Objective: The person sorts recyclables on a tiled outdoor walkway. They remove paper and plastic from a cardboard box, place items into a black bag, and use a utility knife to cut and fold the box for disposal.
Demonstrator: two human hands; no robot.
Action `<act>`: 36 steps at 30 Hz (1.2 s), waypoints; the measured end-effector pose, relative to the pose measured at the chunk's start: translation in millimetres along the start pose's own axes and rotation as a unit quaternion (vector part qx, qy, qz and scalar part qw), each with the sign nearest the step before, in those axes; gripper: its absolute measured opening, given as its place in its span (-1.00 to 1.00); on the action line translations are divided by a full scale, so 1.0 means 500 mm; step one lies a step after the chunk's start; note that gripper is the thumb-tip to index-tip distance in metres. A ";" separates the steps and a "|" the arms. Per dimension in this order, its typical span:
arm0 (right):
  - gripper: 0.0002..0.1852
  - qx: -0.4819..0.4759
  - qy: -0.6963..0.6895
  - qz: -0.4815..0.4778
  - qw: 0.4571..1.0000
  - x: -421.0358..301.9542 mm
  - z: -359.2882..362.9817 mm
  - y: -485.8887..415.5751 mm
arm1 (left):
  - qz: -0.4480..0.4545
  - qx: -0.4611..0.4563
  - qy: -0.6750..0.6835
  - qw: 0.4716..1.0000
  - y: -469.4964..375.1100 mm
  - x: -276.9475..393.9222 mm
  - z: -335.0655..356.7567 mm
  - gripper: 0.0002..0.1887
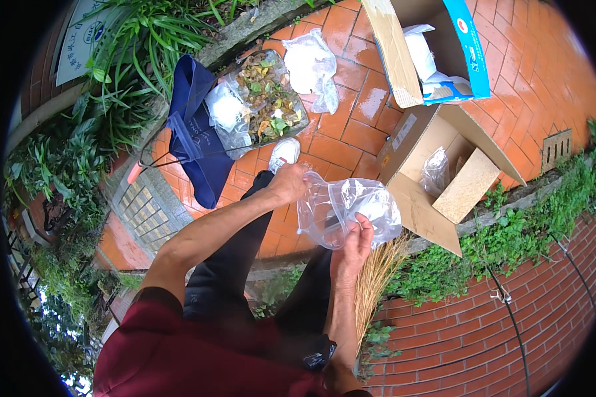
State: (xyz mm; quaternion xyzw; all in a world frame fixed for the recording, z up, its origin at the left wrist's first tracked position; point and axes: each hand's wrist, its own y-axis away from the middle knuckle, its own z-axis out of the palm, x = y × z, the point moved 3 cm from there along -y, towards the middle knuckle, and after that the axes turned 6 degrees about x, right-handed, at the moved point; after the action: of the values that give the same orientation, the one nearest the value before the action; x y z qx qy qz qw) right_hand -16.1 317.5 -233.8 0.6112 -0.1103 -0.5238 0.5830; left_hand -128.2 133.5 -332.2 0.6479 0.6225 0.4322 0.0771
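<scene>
A clear plastic bag hangs spread between my two hands, with something white showing through its right part. My left hand grips the bag's upper left edge. Fingers of my right hand pinch the bag's front near its middle. Beyond my left hand lies a tray-like container full of dead and green leaves, with white crumpled plastic at its left end. Another clear plastic bag with white contents lies on the tiles beside the container. A dark blue bag lies to the container's left.
An open brown cardboard box stands at the right, with clear plastic inside; a blue and white box stands behind it. Straw-like broom bristles are beside my right forearm. Planted beds and a stone curb edge the wet tiles.
</scene>
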 end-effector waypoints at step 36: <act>-0.69 0.049 0.011 0.153 0.987 0.041 -0.085 -0.195 | 0.009 0.271 -0.250 0.930 -0.783 -0.317 0.014 -0.40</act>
State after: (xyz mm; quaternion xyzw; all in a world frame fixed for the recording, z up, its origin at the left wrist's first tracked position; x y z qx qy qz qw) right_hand -20.9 356.5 -334.6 0.6209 -0.2217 -0.4153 0.6268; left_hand -389.8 81.6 -659.7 0.7365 0.6709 0.0719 0.0479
